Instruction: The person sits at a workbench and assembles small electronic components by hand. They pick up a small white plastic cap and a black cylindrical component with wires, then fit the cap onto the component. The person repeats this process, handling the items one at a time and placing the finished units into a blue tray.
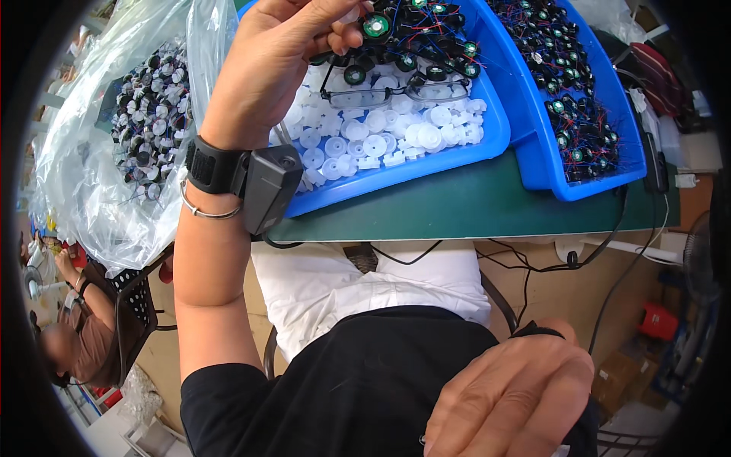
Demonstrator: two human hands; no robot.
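Note:
My left hand (pixel 304 34) reaches over the blue tray (pixel 396 169) at the top, its fingers pinched on a small round black part with a green and silver centre (pixel 375 26). Similar black parts with thin red and blue wires (pixel 426 34) are heaped just beyond. Below them lie many translucent white plastic discs (pixel 374 145), and dark-framed eyeglasses (pixel 396 93) rest across these. My right hand (pixel 514 392) is close to the camera at lower right, away from the table. Its fingers are curled together and its fingertips are hidden, so anything inside does not show.
A second blue bin (pixel 567 186) full of wired black parts stands at the right. On the left, a clear plastic bag (pixel 72 179) holds black-and-white round parts (pixel 156 107). Cables (pixel 525 263) hang below the green table edge (pixel 426 221). Another person (pixel 84 327) sits far left.

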